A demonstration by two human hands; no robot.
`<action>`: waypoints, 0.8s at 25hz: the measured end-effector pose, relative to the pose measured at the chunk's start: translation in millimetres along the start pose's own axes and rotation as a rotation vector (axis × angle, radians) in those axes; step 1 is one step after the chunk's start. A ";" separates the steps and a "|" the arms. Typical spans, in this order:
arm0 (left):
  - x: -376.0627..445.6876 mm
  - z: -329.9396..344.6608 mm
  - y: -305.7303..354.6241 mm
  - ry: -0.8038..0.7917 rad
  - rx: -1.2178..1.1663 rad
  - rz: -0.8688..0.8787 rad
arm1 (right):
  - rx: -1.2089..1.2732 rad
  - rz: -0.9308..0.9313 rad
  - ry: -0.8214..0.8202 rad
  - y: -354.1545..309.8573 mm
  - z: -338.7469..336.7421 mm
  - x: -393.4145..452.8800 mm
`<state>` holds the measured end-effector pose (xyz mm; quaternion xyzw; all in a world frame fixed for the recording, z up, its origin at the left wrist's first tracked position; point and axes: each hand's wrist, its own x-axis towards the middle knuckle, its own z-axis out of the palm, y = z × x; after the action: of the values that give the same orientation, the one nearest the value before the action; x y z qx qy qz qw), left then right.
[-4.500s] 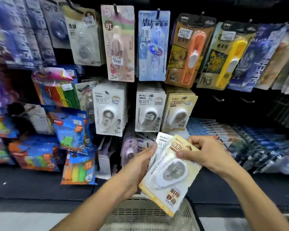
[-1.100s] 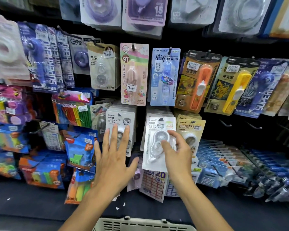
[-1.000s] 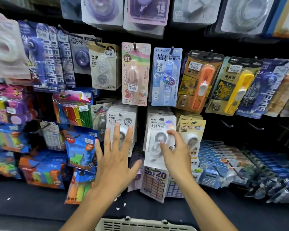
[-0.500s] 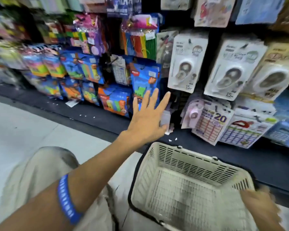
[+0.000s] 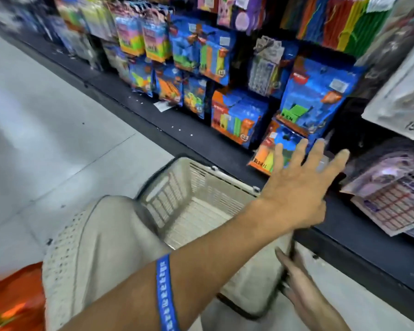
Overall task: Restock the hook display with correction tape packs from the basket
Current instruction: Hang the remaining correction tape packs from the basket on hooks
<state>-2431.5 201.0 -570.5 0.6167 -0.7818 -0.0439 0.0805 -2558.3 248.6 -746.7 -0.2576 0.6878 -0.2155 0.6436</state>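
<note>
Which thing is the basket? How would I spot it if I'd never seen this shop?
Find the long black shelf ledge that runs under the hanging packs. Just in front of it, low by the pale floor, sits the basket, under the outstretched left hand. It is the only cream, slotted plastic tub with a dark rim, while everything around it is bright, flat packaging.

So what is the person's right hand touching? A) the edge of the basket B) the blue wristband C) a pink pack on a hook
A: the right hand grips the dark rim of the cream basket at its near corner.
</note>
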 end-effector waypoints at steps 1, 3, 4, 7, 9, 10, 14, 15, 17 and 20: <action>-1.5 -2.7 -3.4 -0.006 -0.012 -0.008 | 0.013 0.023 -0.225 -4.7 25.7 -0.3; -3.9 -7.4 -8.5 0.005 -0.036 -0.014 | -0.052 -0.030 -0.453 -8.5 62.4 -4.5; -3.4 -10.9 -8.0 0.037 -0.057 -0.010 | -0.079 -0.057 -0.465 -10.0 69.3 -12.1; -0.3 -18.9 -2.6 0.087 -0.138 0.001 | -0.317 -0.058 -0.386 2.6 43.5 -8.5; 1.1 -15.4 15.8 0.050 -0.152 0.015 | -0.357 -0.013 -0.274 11.2 -2.7 -8.0; 3.0 -10.5 30.1 -0.011 -0.152 0.026 | -0.368 -0.002 -0.205 15.8 -28.3 -10.2; 25.2 18.2 107.5 -0.293 -0.119 0.167 | -0.184 -0.019 0.039 28.5 -129.6 -29.6; 28.5 26.4 124.3 -0.313 -0.131 0.200 | -0.136 -0.023 0.070 28.6 -145.6 -34.2; 30.9 50.0 165.5 -0.354 -0.189 0.291 | -0.033 -0.036 0.169 34.1 -181.9 -43.3; 17.9 92.6 208.2 -0.473 -0.188 0.408 | 0.059 -0.031 0.276 50.8 -222.7 -57.2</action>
<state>-2651.5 229.8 -625.3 0.4097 -0.8789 -0.2410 -0.0394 -2781.8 316.2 -716.7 -0.2170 0.7591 -0.2789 0.5467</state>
